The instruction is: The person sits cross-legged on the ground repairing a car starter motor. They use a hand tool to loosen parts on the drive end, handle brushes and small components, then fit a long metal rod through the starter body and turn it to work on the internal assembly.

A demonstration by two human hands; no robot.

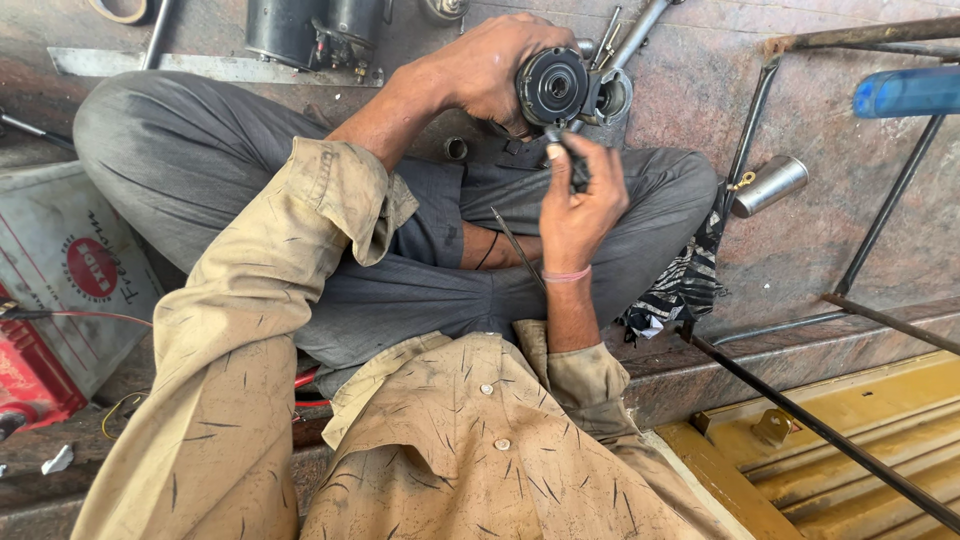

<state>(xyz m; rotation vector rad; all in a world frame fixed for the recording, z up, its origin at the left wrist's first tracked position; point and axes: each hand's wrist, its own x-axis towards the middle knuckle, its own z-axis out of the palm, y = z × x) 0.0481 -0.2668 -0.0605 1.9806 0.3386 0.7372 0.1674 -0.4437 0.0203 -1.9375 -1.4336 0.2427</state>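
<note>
The left hand (495, 65) is gripping a round motor end housing (553, 85) above the lap; the right hand (580, 195) is pinching a thin tool (557, 140) against its rim. A slipping tip could gouge the housing or jab a finger.

— How many hands are at work?
— Two: a left hand (490, 65) and a right hand (580, 205).
— And the motor parts?
— One round black part (552, 86) held up, one dark motor (315, 30) behind, one shiny metal cylinder (770, 185).

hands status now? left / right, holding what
Left hand: closed around a round black motor part.
Right hand: closed on a thin dark tool, tip at the part.
</note>
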